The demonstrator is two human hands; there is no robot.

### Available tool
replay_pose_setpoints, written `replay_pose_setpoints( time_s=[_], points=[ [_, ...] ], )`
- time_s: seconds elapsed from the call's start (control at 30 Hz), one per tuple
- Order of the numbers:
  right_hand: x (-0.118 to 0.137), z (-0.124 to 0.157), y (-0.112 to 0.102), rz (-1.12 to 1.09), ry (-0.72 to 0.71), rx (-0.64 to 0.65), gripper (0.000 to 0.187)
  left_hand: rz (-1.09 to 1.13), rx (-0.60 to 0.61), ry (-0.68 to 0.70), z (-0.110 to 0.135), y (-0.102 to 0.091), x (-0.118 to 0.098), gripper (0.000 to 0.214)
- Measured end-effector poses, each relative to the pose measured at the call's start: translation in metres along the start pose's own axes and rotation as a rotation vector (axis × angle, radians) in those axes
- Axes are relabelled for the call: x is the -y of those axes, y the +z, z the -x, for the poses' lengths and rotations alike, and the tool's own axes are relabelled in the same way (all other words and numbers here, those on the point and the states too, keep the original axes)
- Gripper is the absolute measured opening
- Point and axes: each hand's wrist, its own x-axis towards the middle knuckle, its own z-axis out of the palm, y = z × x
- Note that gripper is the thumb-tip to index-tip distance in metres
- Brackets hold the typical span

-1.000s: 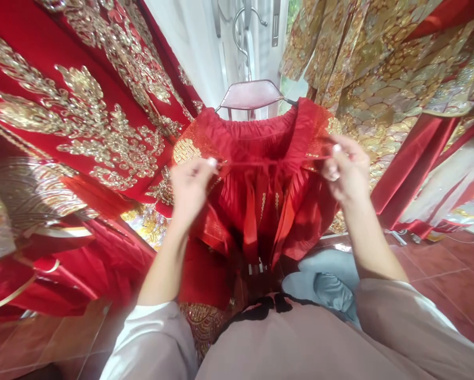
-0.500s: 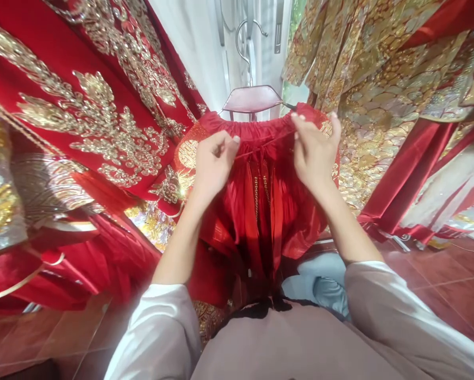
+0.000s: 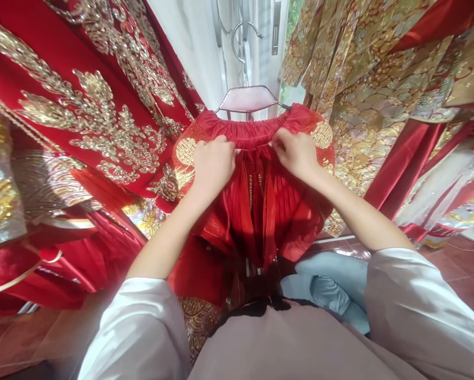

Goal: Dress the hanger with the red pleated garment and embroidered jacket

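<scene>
A red skirt (image 3: 296,211) with a gathered waistband and gold round emblems hangs from a wire hanger (image 3: 248,100) in front of me. Its front falls open around two gold-trimmed edges. My left hand (image 3: 215,164) is closed on the front edge of the waistband, left of the middle. On the other side of the opening, my right hand (image 3: 295,152) pinches the same edge, thumb and fingers together. The front edge runs nearly straight between both hands. Some fingertips are hidden behind the cloth.
At left hangs a red garment (image 3: 110,132) with gold and silver beading. Gold patterned garments (image 3: 363,132) hang at right. A white door (image 3: 263,58) with a metal latch stands behind the hanger. My light-blue trouser leg (image 3: 332,279) shows below, above a red tiled floor (image 3: 454,264).
My right hand has moved left and closed on the waistband's front edge; its fingers were more spread before. The left hand stays on the waistband. The hanger sits slightly further left.
</scene>
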Motion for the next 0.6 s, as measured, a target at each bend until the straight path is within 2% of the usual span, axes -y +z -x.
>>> replay_pose_setpoints(
  time_s=[0.17,0.27,0.37,0.47,0.53,0.6],
  points=[
    [-0.029,-0.021,-0.013,-0.3,-0.004,0.018,0.012,0.067,-0.106,0.025,-0.007,-0.005,0.014,0.022],
    [-0.038,-0.027,-0.015,-0.441,0.05,0.011,0.013,0.222,-0.129,-0.015,-0.006,-0.003,0.019,0.02],
    [-0.038,-0.025,-0.015,-0.514,0.163,0.033,0.01,0.492,-0.052,-0.015,-0.002,-0.003,0.025,0.018],
    [-0.035,-0.019,-0.019,-0.548,0.253,0.135,0.013,0.741,0.179,0.081,0.001,-0.007,0.031,0.018],
    [-0.033,-0.018,-0.025,-0.548,0.261,0.224,0.021,0.747,0.318,0.122,0.0,-0.01,0.033,0.02],
    [-0.03,-0.019,-0.033,-0.542,0.242,0.363,0.018,0.614,0.283,0.084,-0.002,-0.011,0.03,0.022]
  ],
)
